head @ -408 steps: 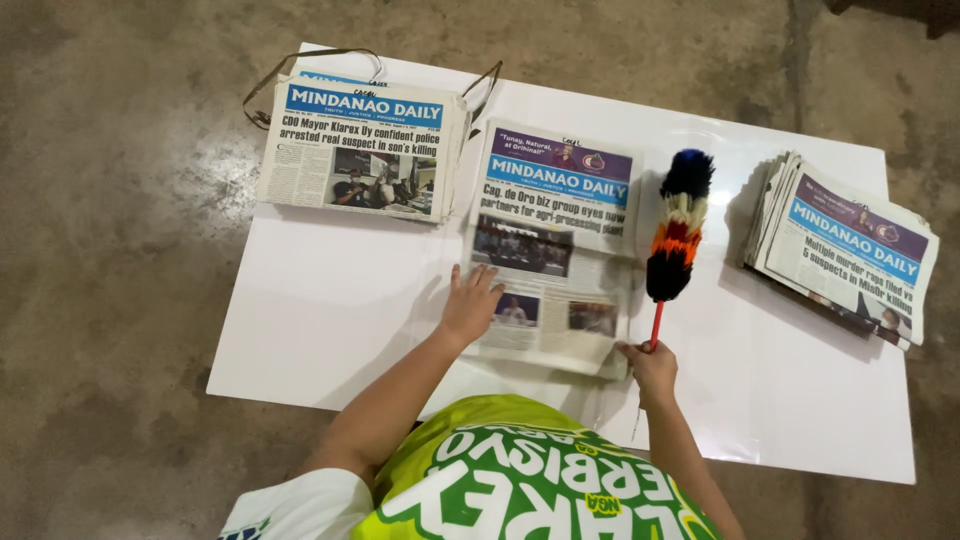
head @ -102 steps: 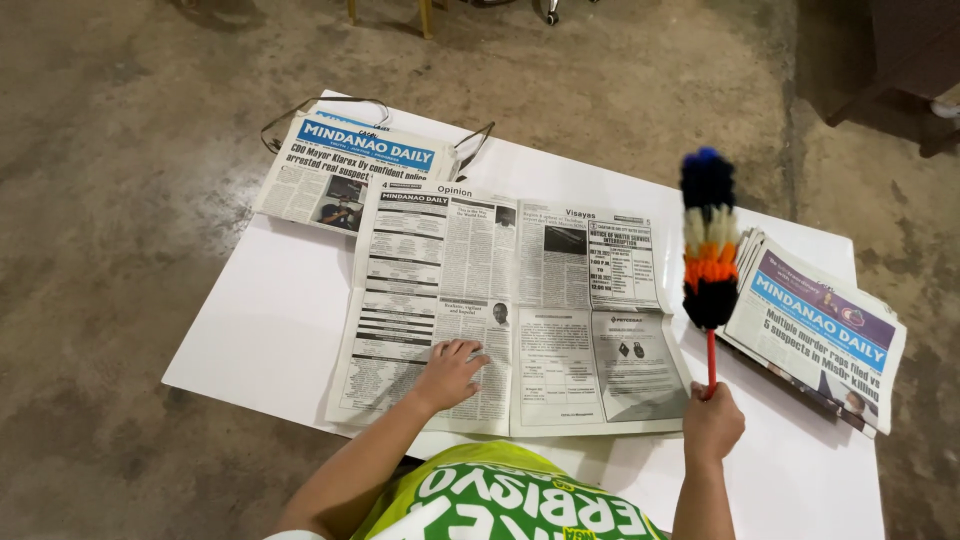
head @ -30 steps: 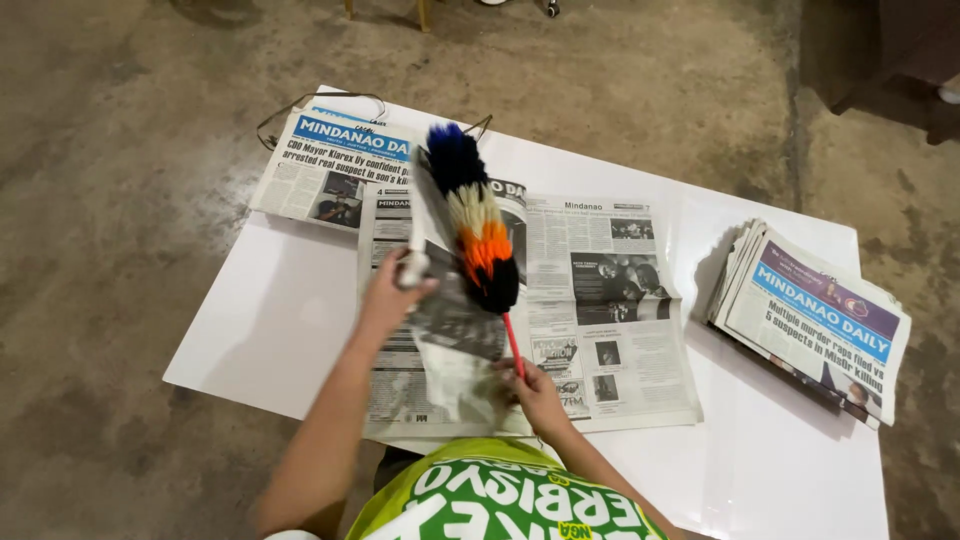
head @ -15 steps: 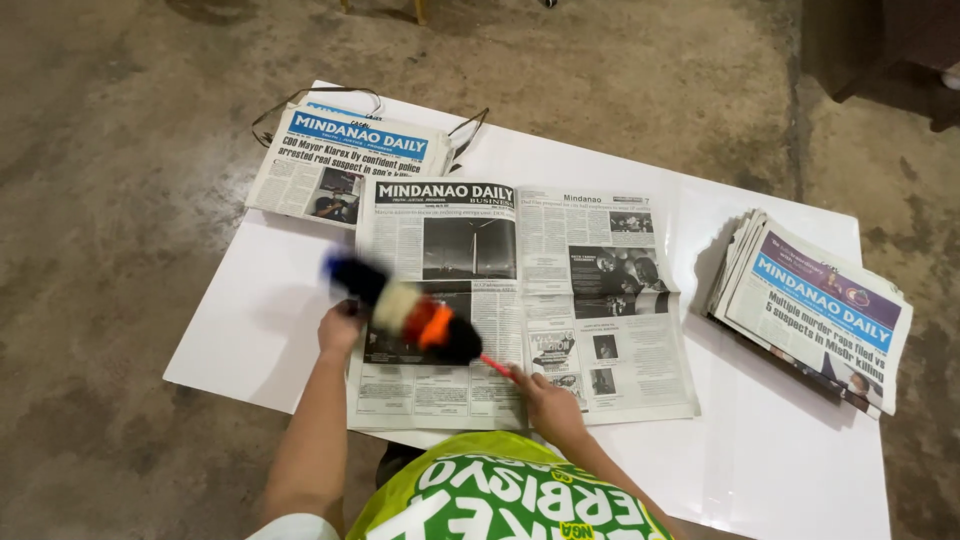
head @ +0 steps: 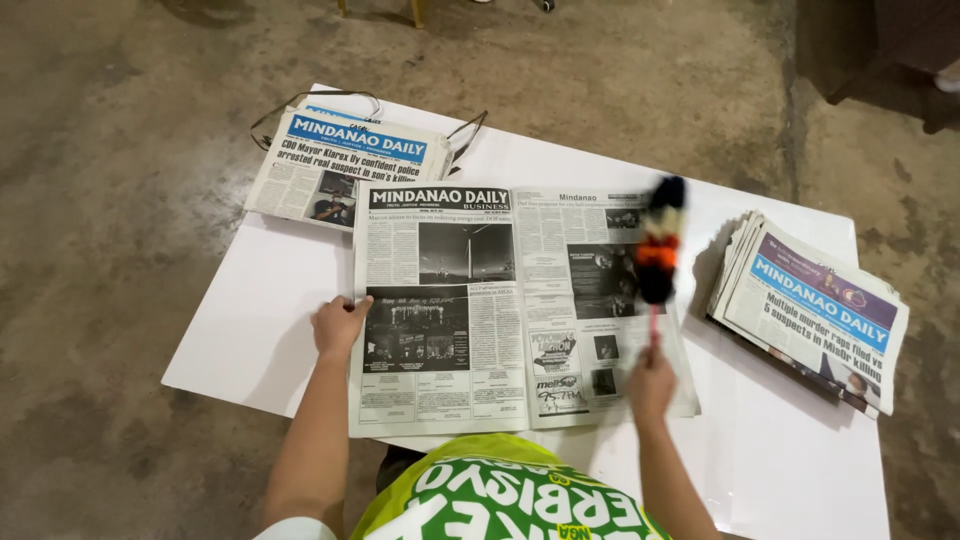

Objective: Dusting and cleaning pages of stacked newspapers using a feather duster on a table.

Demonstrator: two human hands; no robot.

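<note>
My right hand is closed around a feather duster — fluffy, banded, blurred — above the open newspaper; my left hand presses flat on its left edge, on the white worktop.

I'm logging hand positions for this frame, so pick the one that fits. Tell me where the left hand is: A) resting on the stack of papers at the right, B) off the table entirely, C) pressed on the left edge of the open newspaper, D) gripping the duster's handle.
C: the left hand lies flat on the left edge of the open newspaper, while the right hand holds the feather duster over its right page.
</note>
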